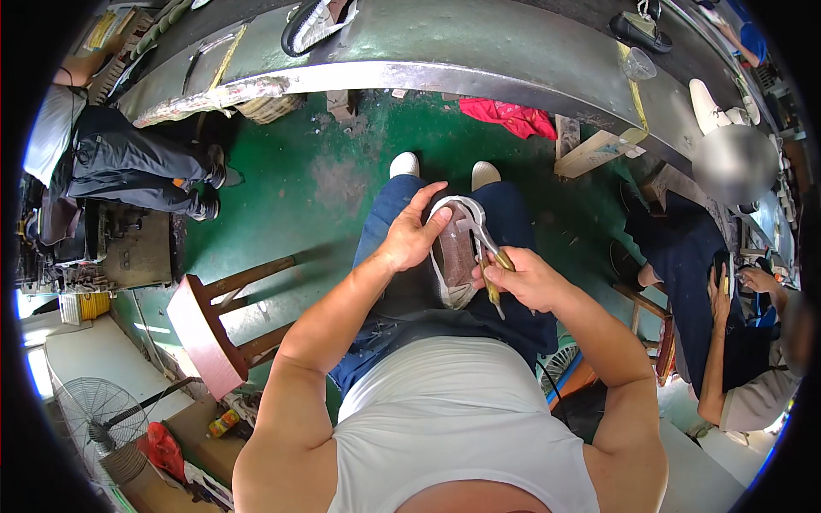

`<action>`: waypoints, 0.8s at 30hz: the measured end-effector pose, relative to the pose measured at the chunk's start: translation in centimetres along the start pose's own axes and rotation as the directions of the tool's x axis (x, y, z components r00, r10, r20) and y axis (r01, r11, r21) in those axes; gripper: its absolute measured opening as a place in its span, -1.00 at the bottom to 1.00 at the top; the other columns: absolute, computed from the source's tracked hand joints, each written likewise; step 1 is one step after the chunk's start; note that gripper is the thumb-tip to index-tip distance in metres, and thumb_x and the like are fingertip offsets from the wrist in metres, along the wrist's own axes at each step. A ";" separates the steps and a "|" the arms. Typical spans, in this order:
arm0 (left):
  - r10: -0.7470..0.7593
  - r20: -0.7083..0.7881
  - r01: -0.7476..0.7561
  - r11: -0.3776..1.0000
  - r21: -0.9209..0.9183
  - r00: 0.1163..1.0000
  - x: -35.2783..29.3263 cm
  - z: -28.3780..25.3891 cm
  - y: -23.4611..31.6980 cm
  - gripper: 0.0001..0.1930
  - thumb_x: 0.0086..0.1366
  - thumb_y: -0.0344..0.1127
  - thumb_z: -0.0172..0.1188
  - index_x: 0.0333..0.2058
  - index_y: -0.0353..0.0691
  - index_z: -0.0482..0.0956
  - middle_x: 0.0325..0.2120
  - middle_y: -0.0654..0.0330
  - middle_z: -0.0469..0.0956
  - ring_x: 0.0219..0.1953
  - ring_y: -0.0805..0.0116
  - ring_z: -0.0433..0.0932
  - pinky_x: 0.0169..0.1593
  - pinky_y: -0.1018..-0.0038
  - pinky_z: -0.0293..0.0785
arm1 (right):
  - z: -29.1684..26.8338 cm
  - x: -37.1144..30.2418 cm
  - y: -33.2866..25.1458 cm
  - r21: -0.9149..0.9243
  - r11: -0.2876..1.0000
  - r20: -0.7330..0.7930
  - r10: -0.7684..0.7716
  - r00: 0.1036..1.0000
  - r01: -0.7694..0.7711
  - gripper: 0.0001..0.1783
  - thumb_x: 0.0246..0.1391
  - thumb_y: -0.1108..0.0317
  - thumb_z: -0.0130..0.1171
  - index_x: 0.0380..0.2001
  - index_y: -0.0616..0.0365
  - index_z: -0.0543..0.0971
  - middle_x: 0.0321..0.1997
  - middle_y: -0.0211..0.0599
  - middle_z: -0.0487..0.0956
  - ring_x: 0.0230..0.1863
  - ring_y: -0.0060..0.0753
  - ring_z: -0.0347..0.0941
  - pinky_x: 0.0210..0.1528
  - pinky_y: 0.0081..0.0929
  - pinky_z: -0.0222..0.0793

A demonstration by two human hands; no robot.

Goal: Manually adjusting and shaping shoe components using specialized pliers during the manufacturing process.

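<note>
- Far left, a co-worker's legs [137,162] are bordering the green floor [282,154]; nearer, a wooden stool [209,342] is taking up room beside your left forearm.
- Ahead, the metal-edged workbench [385,77] is curving across, and mostly open floor is lying between it and your white footwear [404,164]. A red cloth [513,118] is hanging or lying by the bench's lower edge; you cannot tell which.
- On your right, a seated co-worker [697,274] is bounding the space beyond your elbow.
- Your left hand [410,239] is holding the shoe's far-left side, half open, thumb pressing the rim, forefinger extending.
- The shoe [455,256] is resting over your lap between both hands, showing a brown inner panel, dark sides and a pale rim, with a white band arching around its far end.
- Its long axis is running away from your torso; you cannot tell which end is the toe.
- Your right hand [526,280] is wrapping the yellowish handles of metal pliers [494,295], whose head is pointing toward that white band; whether the jaws are biting, you cannot tell.
</note>
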State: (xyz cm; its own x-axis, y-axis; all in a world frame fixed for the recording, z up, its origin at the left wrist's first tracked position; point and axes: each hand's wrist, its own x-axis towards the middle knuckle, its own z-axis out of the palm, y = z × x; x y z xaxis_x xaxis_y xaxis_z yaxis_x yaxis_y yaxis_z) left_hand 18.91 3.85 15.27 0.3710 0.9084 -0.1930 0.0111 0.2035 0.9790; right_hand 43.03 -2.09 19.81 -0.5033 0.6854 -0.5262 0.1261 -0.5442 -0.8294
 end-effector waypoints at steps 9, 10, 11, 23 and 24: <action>-0.029 -0.051 0.029 1.000 0.007 0.998 0.9 0.5 -0.5 -0.49 0.45 -0.24 0.13 0.31 -0.12 0.27 -0.04 0.22 0.51 0.02 0.44 0.43 0.18 0.46 0.34 | -0.6 0.3 0.2 -0.009 1.000 -0.031 -0.014 0.999 0.014 -0.71 0.32 0.30 0.10 -0.06 0.33 0.54 -0.18 -0.20 0.67 -0.21 -0.51 0.56 -0.16 -0.48 0.48; -0.056 -0.050 0.057 0.998 0.003 0.997 1.0 0.5 -0.5 -0.49 0.45 -0.23 0.13 0.31 -0.11 0.26 -0.03 0.22 0.51 0.03 0.44 0.43 0.19 0.46 0.34 | -0.6 0.3 0.2 -0.035 0.999 -0.033 -0.027 0.999 0.026 -0.71 0.32 0.30 0.10 -0.06 0.33 0.54 -0.18 -0.21 0.67 -0.21 -0.52 0.56 -0.17 -0.48 0.48; -0.057 -0.046 0.058 0.998 0.005 0.997 1.0 0.5 -0.5 -0.49 0.45 -0.23 0.13 0.31 -0.11 0.26 -0.03 0.22 0.51 0.03 0.44 0.43 0.19 0.46 0.34 | -0.7 0.2 0.2 -0.062 0.997 -0.035 -0.039 0.999 0.037 -0.71 0.32 0.31 0.10 -0.06 0.33 0.54 -0.19 -0.21 0.67 -0.20 -0.52 0.56 -0.17 -0.49 0.47; -0.067 -0.052 0.065 0.997 -0.030 0.996 1.8 0.9 -1.1 -0.54 0.42 -0.32 0.16 0.26 -0.14 0.33 -0.03 0.18 0.51 0.02 0.42 0.45 0.15 0.46 0.38 | -1.5 1.7 -1.9 -0.354 0.934 -0.094 0.014 0.996 -0.047 -0.73 0.32 0.25 0.07 -0.33 0.27 0.48 -0.45 -0.16 0.60 -0.46 -0.31 0.57 -0.34 -0.36 0.47; -0.079 -0.077 0.071 0.993 -0.093 0.994 2.0 0.8 -1.8 -0.55 0.41 -0.35 0.16 0.24 -0.14 0.34 -0.04 0.19 0.51 0.00 0.43 0.45 0.12 0.46 0.40 | -1.8 2.1 -1.4 -0.534 0.845 -0.133 -0.077 0.988 -0.006 -0.73 0.30 0.26 0.07 -0.35 0.28 0.47 -0.46 -0.08 0.60 -0.46 -0.15 0.58 -0.33 -0.27 0.47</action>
State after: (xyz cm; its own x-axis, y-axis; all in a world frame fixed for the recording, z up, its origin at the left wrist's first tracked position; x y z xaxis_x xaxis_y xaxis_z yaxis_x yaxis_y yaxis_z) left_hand 20.38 5.02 13.21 0.2959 0.9151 -0.2740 -0.0490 0.3010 0.9523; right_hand 43.30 1.01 19.52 -0.3932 0.7837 -0.4809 0.5662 -0.2057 -0.7982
